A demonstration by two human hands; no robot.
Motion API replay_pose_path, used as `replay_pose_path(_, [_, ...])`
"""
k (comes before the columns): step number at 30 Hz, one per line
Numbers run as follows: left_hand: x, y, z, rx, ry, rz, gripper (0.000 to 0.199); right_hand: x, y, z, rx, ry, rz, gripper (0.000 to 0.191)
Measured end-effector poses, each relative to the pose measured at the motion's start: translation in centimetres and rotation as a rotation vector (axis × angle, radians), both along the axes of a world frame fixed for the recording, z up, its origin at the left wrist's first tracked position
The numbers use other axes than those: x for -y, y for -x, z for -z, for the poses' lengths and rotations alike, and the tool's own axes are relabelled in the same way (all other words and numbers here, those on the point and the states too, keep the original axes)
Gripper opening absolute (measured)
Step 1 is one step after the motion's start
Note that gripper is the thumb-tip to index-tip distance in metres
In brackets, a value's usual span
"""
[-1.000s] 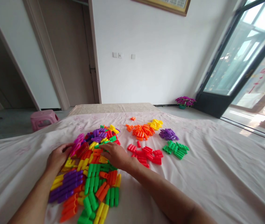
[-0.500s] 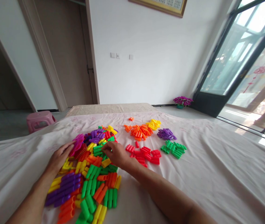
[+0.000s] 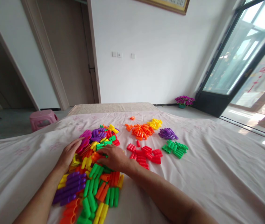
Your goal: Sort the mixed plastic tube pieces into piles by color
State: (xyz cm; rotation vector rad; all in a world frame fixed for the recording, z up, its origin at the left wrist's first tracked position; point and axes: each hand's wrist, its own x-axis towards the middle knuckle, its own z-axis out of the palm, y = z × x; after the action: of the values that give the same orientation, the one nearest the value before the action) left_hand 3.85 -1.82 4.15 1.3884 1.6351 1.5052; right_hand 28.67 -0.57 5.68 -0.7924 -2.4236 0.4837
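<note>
A mixed pile of plastic tube-shaped building blocks (image 3: 91, 186) in purple, green, orange, yellow and red lies in front of me. At its left side my left hand (image 3: 69, 154) rests with fingers stretched out, their tips touching magenta flower-shaped pieces (image 3: 85, 138). My right hand (image 3: 115, 157) reaches into the middle of the pile, thumb and fingers closed around an orange building block (image 3: 95, 156). The palm hides some of the blocks beneath it. Purple blocks (image 3: 98, 134) lie just beyond the hands.
Right of the pile are single-colour groups: red blocks (image 3: 144, 154), orange blocks (image 3: 143, 131), yellow blocks (image 3: 155, 123), purple blocks (image 3: 168, 133) and green blocks (image 3: 175, 148). All lie on a wrinkled pale cloth (image 3: 216, 174). A pink stool (image 3: 43, 119) stands beyond its left edge.
My right hand has moved slightly down and left in the pile, from beside green blocks onto the orange one. My left hand stays by the magenta pieces; the view has shifted a little.
</note>
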Motion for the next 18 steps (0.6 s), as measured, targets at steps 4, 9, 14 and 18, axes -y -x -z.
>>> replay_pose_path(4, [-0.2,-1.2,-0.3,0.163,-0.018,0.073,0.056,0.1,0.2,-0.1,-0.028,-0.025,0.028,0.027])
replay_pose_path(9, [-0.7,-0.3,0.8,0.309,-0.012,0.119,0.048,0.2,0.1,-0.1,-0.124,0.105,0.069,0.020])
replay_pose_path(14, [-1.5,3.5,3.3,0.302,-0.062,-0.135,0.040,-3.1,-1.9,-0.9,-0.390,0.260,0.192,0.013])
replay_pose_path(18, [-1.5,5.1,4.0,0.226,-0.043,-0.162,0.042,-7.1,-5.7,-1.8,-0.553,0.322,0.396,0.017])
